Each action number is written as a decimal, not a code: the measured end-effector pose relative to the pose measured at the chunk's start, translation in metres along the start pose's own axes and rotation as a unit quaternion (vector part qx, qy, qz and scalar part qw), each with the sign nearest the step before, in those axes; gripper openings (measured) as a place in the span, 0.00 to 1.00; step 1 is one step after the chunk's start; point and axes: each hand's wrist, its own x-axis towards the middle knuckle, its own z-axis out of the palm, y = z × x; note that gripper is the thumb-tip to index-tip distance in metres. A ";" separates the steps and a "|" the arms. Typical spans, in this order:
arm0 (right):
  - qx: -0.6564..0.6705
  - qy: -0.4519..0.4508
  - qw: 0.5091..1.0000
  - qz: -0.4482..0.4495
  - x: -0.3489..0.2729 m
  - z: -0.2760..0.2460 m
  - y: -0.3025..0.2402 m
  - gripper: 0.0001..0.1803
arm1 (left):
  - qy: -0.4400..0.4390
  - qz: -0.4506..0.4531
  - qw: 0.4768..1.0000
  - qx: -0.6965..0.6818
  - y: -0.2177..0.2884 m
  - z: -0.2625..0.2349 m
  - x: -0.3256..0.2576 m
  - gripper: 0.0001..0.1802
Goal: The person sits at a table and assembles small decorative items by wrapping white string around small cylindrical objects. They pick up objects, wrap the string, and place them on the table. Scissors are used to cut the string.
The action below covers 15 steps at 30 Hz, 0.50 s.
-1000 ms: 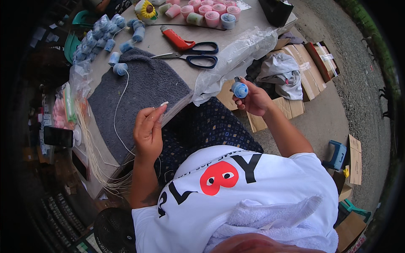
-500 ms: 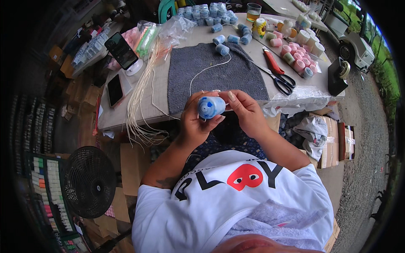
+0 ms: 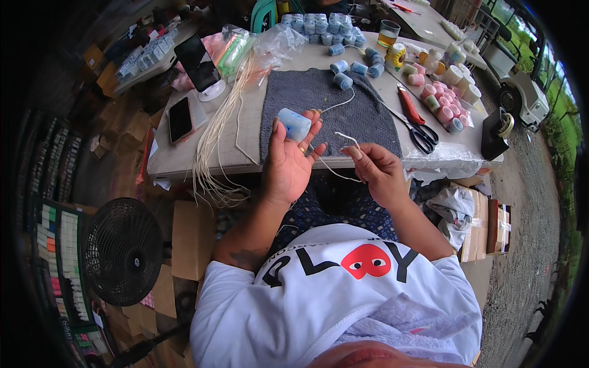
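Note:
My left hand (image 3: 287,165), palm up, holds a small blue-and-white candle (image 3: 293,125) tilted between thumb and fingers, above the near part of a grey towel (image 3: 368,116). To its right, my right hand (image 3: 378,172) pinches the end of a white wick cord (image 3: 337,174), whose tip sticks up past the fingertips. The cord loops down between my hands and runs behind the left fingers. Another stretch of cord leads from there toward a blue candle (image 3: 343,81) on the towel; whether it passes through the held candle is hidden.
A bundle of cream cords (image 3: 216,141) hangs over the table's left edge, near a phone on a stand (image 3: 197,64) and a flat phone (image 3: 180,120). Scissors (image 3: 423,135) and a red cutter (image 3: 410,104) lie right. Pink candles (image 3: 443,104) and a tape dispenser (image 3: 497,132) stand beyond.
My hands have moved apart. The left has turned palm up with the candle, and the right has drawn away to the right with the cord end. The whole view has shifted slightly.

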 end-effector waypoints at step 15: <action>-0.372 0.035 0.886 -0.274 -0.005 0.008 -0.030 0.07 | -0.036 -0.102 0.990 -0.091 -0.005 0.000 -0.002 0.38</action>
